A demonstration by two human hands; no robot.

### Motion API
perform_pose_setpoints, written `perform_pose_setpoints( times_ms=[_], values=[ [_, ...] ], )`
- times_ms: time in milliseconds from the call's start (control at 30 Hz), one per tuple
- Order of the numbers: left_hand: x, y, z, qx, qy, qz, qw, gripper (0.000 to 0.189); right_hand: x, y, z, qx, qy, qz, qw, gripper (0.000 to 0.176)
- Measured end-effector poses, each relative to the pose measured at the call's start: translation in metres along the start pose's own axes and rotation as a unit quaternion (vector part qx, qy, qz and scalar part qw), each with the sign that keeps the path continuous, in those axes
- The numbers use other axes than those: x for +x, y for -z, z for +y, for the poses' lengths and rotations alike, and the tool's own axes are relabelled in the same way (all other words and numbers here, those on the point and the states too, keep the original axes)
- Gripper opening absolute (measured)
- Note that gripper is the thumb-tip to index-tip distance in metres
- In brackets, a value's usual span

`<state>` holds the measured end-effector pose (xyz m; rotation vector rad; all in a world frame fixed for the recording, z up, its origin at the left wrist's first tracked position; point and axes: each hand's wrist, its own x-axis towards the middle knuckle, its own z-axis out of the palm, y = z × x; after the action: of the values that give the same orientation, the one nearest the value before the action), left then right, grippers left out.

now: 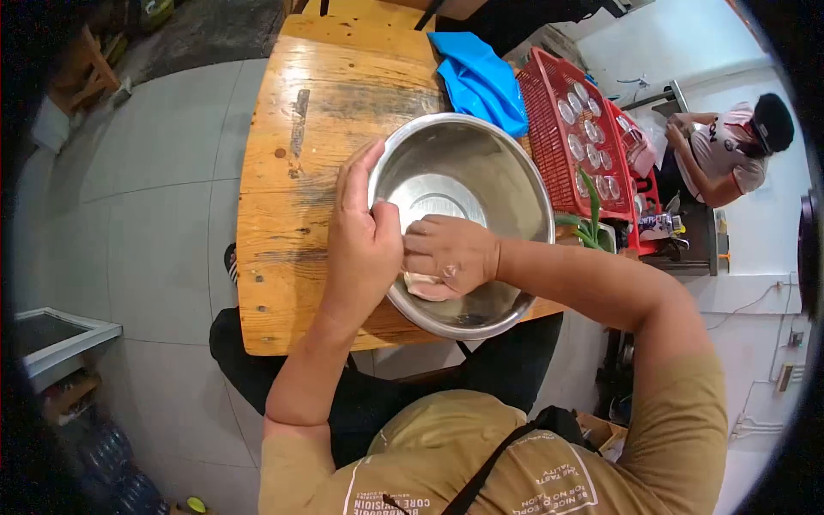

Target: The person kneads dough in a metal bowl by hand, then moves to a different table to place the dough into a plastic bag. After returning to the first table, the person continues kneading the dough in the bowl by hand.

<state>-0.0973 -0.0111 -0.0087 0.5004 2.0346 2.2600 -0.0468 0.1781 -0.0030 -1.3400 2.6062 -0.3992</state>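
Metal bowl (515,184), prob. rigid, braced at rim by open L grip (362,236); pale mass (429,288), prob. soft, best cupped, covered by curled R grip (451,253); hold can't be confirmed.

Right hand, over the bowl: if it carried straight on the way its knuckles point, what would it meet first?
Probably the left hand, directly ahead of the right hand; depth is unclear, so the inner wall of the bowl might come first.
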Motion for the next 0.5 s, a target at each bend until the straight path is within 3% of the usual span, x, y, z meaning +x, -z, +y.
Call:
perform_pose_setpoints(
  times_ms=[133,200,233,267,333,367,400,433,500],
  values=[
    [0.003,0.002,0.002,0.051,-0.043,-0.006,0.998,0.055,0.016,-0.008,0.013,-0.055,-0.035,0.103,0.993,0.025],
    [0.005,0.002,0.003,0.065,-0.062,-0.018,0.996,0.053,0.023,-0.012,0.018,-0.037,-0.219,0.173,0.96,0.027],
    [0.006,0.001,0.003,0.061,-0.047,-0.014,0.997,0.053,0.028,-0.013,0.02,0.008,-0.283,0.207,0.936,0.036],
    [0.004,0.001,0.003,0.057,-0.03,-0.01,0.998,0.053,0.03,-0.012,0.02,0.006,-0.281,0.212,0.936,0.036],
    [0.005,-0.001,-0.002,0.01,-0.016,-0.014,1.0,0.053,0.036,0.002,0.019,0.081,-0.442,0.138,0.883,0.045],
    [0.006,-0.001,-0.005,-0.039,0.005,-0.017,0.999,0.053,0.039,0.01,0.018,0.129,-0.496,0.104,0.852,0.061],
    [0.007,0.0,-0.006,-0.033,-0.008,-0.012,0.999,0.053,0.035,0.004,0.023,0.124,-0.487,0.114,0.857,0.061],
    [0.007,0.003,-0.007,-0.053,0.009,-0.022,0.998,0.053,0.025,-0.013,0.035,0.236,-0.499,0.2,0.81,0.067],
    [0.003,0.007,-0.004,-0.091,0.025,-0.04,0.995,0.054,0.017,-0.014,0.034,0.403,-0.542,0.327,0.661,0.079]
  ],
)
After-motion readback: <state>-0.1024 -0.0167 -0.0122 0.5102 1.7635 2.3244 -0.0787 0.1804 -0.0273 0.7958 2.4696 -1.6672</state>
